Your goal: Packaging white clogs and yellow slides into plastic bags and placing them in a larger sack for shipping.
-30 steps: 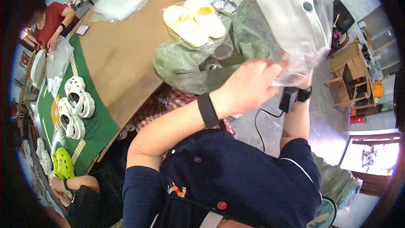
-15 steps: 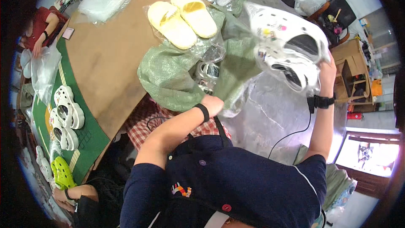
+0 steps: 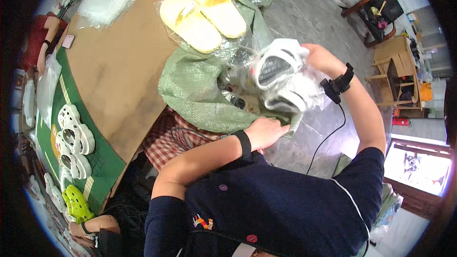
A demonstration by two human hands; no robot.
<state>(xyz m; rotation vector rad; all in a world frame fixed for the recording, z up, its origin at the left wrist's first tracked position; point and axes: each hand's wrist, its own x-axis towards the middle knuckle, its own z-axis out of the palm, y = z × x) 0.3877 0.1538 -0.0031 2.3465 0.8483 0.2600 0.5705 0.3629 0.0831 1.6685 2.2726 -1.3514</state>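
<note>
My right hand (image 3: 324,59) is closed on a pair of white clogs (image 3: 278,70) wrapped in clear plastic. The pair hangs toe-down over the mouth of a green woven sack (image 3: 183,90). At the sack's near rim, my left hand (image 3: 266,132) grips the fabric and keeps the mouth spread. Inside the opening, part of another bagged shoe (image 3: 233,99) shows, with a dark and white look. The toes of the clogs are partly hidden by the sack and blurred plastic.
Yellow slides (image 3: 193,24) in clear plastic lie beyond the sack on the brown tabletop (image 3: 114,66). To the left, white clogs (image 3: 74,138) and lime clogs (image 3: 77,203) rest on a green mat (image 3: 107,162). Co-workers' arms (image 3: 97,223) reach in at the left. A cable (image 3: 328,135) hangs from my right wrist.
My right hand has brought the white clogs left and down, from out at the right to over the sack's mouth. My left hand has shifted right along with the sack's rim.
</note>
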